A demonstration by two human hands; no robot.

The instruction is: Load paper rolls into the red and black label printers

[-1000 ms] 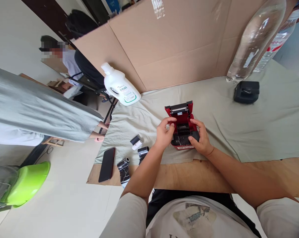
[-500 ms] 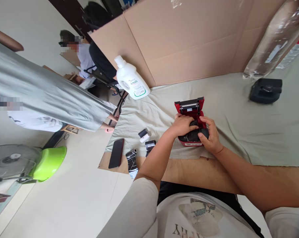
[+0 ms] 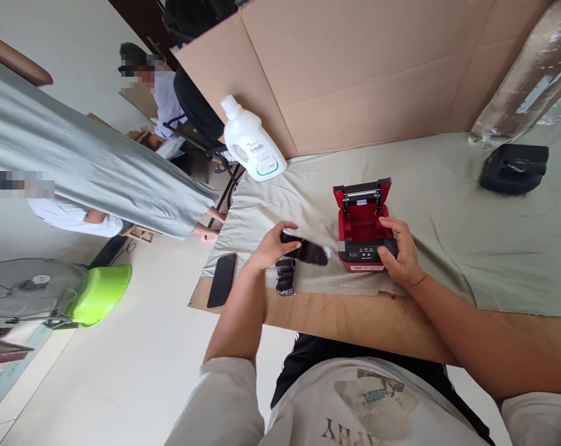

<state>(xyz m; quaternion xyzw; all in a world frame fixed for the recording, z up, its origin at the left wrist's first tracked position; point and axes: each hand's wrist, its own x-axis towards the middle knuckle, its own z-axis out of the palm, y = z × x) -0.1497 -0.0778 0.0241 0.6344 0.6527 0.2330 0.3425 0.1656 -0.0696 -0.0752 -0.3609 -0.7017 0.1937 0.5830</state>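
My left hand [image 3: 274, 246] is closed around a black roll of film or paper [image 3: 310, 251], whose loose end sticks out to the right, slightly blurred. On the cloth just below lies another black strip [image 3: 286, 277]. A small red and black printer [image 3: 366, 254] stands to the right with its lid raised, and its red inner compartment shows bare. My right hand [image 3: 403, 254] grips the printer's right side, thumb on the black front edge and fingers at the rim. A dark phone [image 3: 222, 280] rests left of my left forearm.
A white jug-like bottle [image 3: 255, 139] stands at the back left, before a cardboard panel [image 3: 377, 74]. A black device [image 3: 515, 168] sits at the far right. Beyond the table's left edge are a fan [image 3: 26, 288], a green basin [image 3: 101, 294] and other people.
My left hand has come out of the printer and moved left, now with a black roll in it. The printer's compartment has come into view. My right hand stays on the printer.
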